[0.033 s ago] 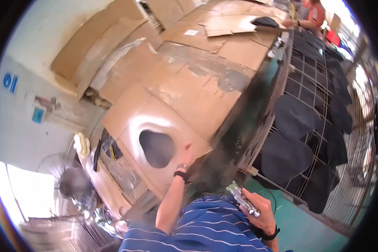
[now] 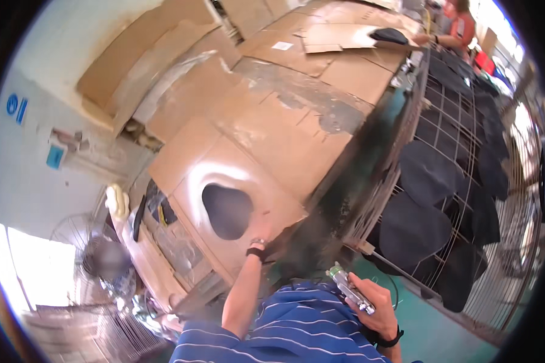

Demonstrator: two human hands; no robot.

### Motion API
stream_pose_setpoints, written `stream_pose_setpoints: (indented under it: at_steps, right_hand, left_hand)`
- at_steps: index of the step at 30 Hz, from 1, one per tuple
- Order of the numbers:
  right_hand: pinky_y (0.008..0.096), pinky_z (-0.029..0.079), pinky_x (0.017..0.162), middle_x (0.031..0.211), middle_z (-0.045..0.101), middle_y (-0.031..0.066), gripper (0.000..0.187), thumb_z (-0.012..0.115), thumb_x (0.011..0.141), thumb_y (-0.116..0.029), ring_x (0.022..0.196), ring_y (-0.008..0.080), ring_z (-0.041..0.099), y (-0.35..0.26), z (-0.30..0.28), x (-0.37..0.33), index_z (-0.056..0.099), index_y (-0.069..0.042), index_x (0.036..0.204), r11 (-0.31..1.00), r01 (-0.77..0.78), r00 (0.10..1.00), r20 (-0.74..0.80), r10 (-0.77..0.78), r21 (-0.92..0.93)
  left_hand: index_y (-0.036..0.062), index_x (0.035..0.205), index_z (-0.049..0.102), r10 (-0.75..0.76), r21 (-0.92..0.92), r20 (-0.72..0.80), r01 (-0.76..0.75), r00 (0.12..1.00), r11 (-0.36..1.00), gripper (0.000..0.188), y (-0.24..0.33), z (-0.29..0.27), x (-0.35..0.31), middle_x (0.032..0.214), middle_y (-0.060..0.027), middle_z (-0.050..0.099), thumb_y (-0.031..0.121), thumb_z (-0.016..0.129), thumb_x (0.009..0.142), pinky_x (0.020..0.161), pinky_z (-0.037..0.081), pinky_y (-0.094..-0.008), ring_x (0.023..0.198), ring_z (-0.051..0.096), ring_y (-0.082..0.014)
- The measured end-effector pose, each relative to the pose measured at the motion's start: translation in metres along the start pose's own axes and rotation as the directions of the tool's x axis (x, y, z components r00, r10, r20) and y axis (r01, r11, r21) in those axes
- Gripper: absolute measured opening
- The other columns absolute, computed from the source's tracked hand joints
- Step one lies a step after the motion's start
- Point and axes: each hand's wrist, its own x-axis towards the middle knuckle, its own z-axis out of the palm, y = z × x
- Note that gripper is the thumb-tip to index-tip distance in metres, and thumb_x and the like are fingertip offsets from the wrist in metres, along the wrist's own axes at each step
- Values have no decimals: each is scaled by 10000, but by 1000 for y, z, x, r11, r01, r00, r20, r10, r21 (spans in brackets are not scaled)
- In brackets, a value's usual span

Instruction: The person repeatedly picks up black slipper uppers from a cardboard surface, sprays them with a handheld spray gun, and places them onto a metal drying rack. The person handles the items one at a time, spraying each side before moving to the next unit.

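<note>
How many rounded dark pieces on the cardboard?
2: a near piece beside the left hand, a far piece by the other person's hand. More could be hidden underneath.

The left hand (image 2: 260,233) is blurred and its fingers wash out against the bright cardboard (image 2: 284,212), so whether they touch it cannot be told, while the right hand (image 2: 375,299) covers part of the metal tool (image 2: 353,290) in its grip, leaving the shape of its handle unclear. The lower edge crops the striped shirt (image 2: 297,327), and the upper edge cuts off a co-worker (image 2: 460,36), whose handiwork is too small to read. Overlapping dark pieces (image 2: 415,227) partly hide one another, and the fan (image 2: 108,259) is smeared.
</note>
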Motion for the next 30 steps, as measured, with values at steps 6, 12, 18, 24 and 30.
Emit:
stream_pose_setpoints:
  at_steps: [6, 12, 18, 24, 30]
  right_hand:
    - [354, 548, 771, 1010, 723, 194, 601, 815, 753, 12, 852, 328, 713, -35, 18, 25, 642, 13, 1329, 998, 57, 977, 209, -49, -32]
    - [328, 526, 712, 940, 709, 173, 543, 802, 787, -1, 767, 285, 684, -81, 45, 64, 650, 31, 1308, 993, 108, 962, 255, -93, -46]
    - [366, 544, 676, 924, 694, 173, 664, 808, 747, 45, 754, 330, 696, -98, 60, 76, 610, -16, 1378, 975, 180, 904, 414, -112, -128]
    - [345, 548, 682, 934, 700, 184, 628, 790, 776, 51, 764, 310, 702, -107, 104, 91, 607, 13, 1376, 979, 195, 894, 421, -155, -53]
    - [326, 553, 718, 978, 720, 182, 591, 777, 802, 45, 797, 290, 715, -107, 113, 101, 607, 32, 1368, 965, 214, 943, 292, -163, -152]
  left_hand:
    - [104, 924, 717, -127, 238, -128, 155, 984, 959, 253, -128, -19, -36, 1370, -110, 585, 2, 631, 709, 1061, 445, -448, 1272, 535, -342]
    - [93, 919, 733, -85, -54, -202, 75, 976, 996, 252, -157, -24, -38, 1273, -118, 656, -25, 596, 743, 1048, 471, -446, 1216, 581, -358]
    - [54, 874, 694, -331, -392, -404, 166, 853, 905, 292, -175, -41, -92, 1136, -156, 680, -82, 526, 678, 937, 506, -435, 1089, 632, -362]
    - [62, 881, 729, -502, -428, -261, 368, 824, 826, 248, -199, -51, -186, 877, -133, 736, -52, 547, 756, 812, 545, -384, 879, 713, -309]
    - [55, 871, 758, -635, -431, -133, 532, 761, 729, 287, -227, -44, -239, 821, -132, 763, -50, 515, 760, 812, 574, -360, 837, 754, -270]
